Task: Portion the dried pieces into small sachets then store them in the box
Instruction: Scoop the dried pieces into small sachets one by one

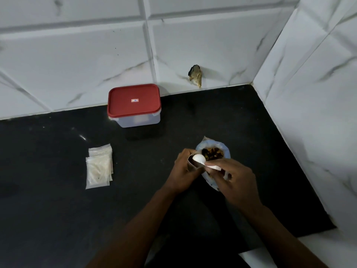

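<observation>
Pinching white spoon (200, 159), right hand (234, 180); left hand (184, 171) round sachet (193, 165).

We note black countertop (58, 209); white marbled wall tiles (77, 64) behind and to the right; dark chipped patch (195, 75) low on the back wall.

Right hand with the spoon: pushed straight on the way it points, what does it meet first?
Most likely the small sachet that the left hand holds: the right hand aims its white spoon leftward, bowl at the sachet's mouth. Depth is unclear from this one view.
</observation>
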A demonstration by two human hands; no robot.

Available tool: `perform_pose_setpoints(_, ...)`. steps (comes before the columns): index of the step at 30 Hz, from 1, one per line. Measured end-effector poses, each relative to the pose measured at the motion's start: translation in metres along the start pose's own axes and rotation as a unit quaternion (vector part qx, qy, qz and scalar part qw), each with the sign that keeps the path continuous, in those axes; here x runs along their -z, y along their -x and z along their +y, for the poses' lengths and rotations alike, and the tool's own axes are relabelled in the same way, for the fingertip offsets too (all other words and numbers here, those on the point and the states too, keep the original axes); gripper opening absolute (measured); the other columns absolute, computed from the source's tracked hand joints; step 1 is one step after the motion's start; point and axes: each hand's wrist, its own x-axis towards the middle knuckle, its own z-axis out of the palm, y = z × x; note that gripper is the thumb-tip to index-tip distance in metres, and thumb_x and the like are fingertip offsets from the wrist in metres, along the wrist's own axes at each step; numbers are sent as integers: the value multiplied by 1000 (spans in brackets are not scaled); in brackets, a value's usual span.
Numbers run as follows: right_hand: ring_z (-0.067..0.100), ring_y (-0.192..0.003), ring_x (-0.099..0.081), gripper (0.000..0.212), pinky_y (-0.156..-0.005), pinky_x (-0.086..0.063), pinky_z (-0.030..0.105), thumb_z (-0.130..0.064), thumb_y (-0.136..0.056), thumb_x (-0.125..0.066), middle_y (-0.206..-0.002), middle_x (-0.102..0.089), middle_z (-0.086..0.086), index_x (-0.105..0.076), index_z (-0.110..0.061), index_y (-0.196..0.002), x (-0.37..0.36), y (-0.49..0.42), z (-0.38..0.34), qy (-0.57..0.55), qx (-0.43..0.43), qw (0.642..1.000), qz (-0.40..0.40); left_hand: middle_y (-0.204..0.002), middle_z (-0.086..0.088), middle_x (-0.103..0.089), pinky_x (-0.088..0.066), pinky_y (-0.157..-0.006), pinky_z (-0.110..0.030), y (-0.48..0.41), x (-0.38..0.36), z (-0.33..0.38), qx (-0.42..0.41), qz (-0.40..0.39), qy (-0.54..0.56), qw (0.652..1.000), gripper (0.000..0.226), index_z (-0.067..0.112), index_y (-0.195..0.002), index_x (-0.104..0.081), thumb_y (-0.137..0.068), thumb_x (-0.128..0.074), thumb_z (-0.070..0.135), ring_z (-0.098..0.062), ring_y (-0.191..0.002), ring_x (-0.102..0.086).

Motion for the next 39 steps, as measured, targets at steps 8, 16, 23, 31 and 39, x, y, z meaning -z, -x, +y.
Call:
perform_pose_setpoints(8, -1, -81, -70, 16, -70, -55, 16, -36, -88, -69, -86, -72, -16, -74, -23, -97, 0, -6, -3, -84, -61, 993, 47, -117, 1, -64, -57, -89, -55, 0, -2, -7, 27, -1, 2, 1000, 43, 31, -114, -61, -82, -78, 56, -22, -110, -64)
perform_pose_setpoints(16, 0, -88, -71, 18, -76, -57, 19, -27, -87, -72, -91, -74, -9, -75, -13, -99, -4, -3, 12, -108, -111, 986, 60, -118, 4, -62, -58, -87, -52, -2, 1, -7, 18, -12, -9, 1000, 42, 33, -116, -59, -83, -76, 53, -18, -109, -65)
perform_pose_setpoints(23, 4, -80, -72, 17, -70, -58, 22, -26, -87, -72, -85, -74, -4, -74, -10, -94, -5, -5, 14, -106, -105, 987, 65, -120, 5, -62, -58, -90, -49, 0, -1, -7, 19, -16, -8, 1000, 46, 36, -119, -58, -81, -77, 53, -17, -112, -64)
perform_pose_setpoints(31, -5, -86, -67, 17, -72, -53, 15, -28, -87, -73, -91, -66, -24, -69, -32, -104, -5, -5, 5, -55, -43, 997, 15, -117, 2, -62, -58, -89, -44, 1, -1, -4, 6, -4, 6, 1000, 37, 33, -111, -59, -83, -79, 48, -18, -107, -63)
perform_pose_setpoints(39, -6, -103, -61, 20, -89, -46, 14, -34, -90, -67, -106, -67, -24, -75, -26, -107, -4, -5, 5, -25, 31, 999, -4, -118, 0, -61, -54, -85, -29, 3, -2, -5, -6, 3, 19, 1000, 41, 32, -113, -58, -81, -78, 49, -18, -108, -63)
